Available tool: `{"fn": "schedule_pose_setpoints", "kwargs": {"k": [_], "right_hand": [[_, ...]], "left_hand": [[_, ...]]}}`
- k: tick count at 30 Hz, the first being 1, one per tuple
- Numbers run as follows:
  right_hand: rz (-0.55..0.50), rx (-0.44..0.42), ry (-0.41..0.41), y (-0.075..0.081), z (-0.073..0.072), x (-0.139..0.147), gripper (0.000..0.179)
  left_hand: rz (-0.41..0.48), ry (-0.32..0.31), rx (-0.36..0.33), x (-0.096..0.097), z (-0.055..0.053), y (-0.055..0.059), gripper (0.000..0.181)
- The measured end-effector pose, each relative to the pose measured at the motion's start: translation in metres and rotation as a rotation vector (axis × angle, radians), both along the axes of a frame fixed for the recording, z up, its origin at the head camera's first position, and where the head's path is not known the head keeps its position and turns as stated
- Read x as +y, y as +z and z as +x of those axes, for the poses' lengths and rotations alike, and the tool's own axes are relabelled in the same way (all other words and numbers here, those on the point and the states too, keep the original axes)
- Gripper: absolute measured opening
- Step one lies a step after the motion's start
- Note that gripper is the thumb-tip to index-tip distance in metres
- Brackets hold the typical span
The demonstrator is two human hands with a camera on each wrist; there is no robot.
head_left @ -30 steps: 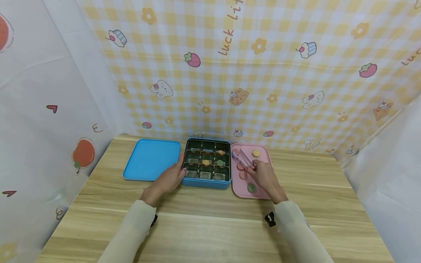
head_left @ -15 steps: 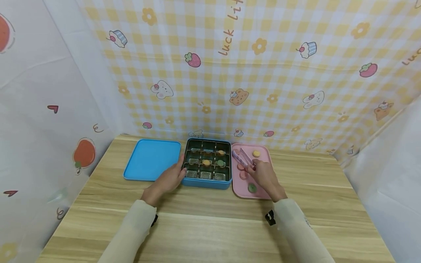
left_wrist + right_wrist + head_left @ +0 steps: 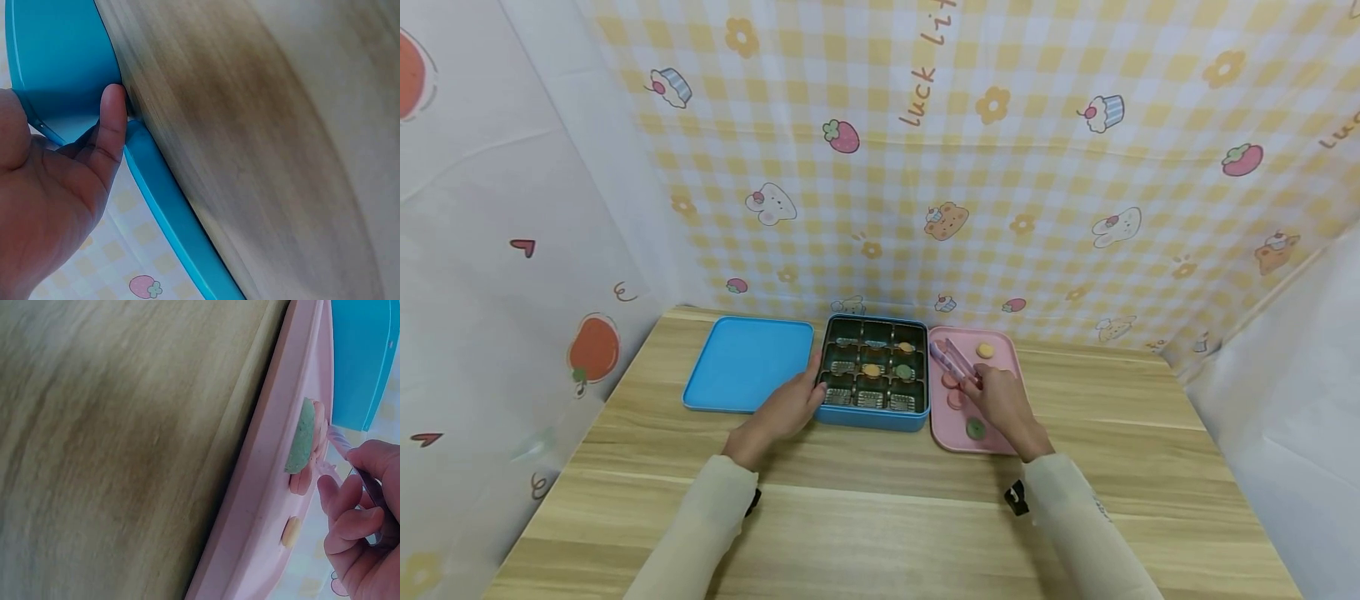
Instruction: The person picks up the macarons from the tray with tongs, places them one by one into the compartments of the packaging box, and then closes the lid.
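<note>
Very little has changed over the past second: the right hand point(image 3: 1002, 406) still pinches the tongs point(image 3: 338, 440) above the pink tray point(image 3: 997, 439), just right of the blue nine-compartment box point(image 3: 871, 419), and the box holds the same three macarons as it did then. That suggests the work is lingering at the tray side, with nothing newly added to the box. The tongs' tips point toward the box, their arms spread apart around a pinkish patch near the tray's back left corner (whether they grip a macaron there I cannot tell). Of the macarons on the tray, a yellow one point(image 3: 985, 351) lies farther from the box, toward the back; two pink ones point(image 3: 301, 481) lie nearer its right wall; and a green one point(image 3: 302, 437) lies off its front right corner. Inside the box, an orange macaron point(image 3: 871, 371) sits in the centre compartment, a green macaron point(image 3: 904, 372) to its right, and a yellowish one point(image 3: 906, 347) in the back right compartment. The left hand point(image 3: 784, 408), fingers extended, rests against the box's left wall, beside the blue lid point(image 3: 748, 364) lying left of the box.
</note>
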State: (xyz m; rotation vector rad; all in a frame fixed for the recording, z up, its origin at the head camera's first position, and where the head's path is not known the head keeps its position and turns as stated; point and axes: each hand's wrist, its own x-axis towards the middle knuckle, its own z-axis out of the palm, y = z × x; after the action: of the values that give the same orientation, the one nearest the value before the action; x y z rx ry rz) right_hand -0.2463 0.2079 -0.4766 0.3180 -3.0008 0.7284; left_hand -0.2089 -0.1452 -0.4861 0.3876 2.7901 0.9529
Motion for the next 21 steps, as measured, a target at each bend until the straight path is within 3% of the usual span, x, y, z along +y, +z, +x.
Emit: {"fn": "schedule_pose_setpoints", "kwargs": {"k": [11,21], "right_hand": [[-0.006,0.036,0.031,0.000,0.002,0.003,0.024],[-0.026,0.068,0.031,0.015,0.014,0.005,0.020]], "left_hand": [[0.001,-0.002,0.001,0.001,0.000,0.000,0.066],[0.008,-0.005,0.007,0.000,0.000,-0.001,0.067]]}}
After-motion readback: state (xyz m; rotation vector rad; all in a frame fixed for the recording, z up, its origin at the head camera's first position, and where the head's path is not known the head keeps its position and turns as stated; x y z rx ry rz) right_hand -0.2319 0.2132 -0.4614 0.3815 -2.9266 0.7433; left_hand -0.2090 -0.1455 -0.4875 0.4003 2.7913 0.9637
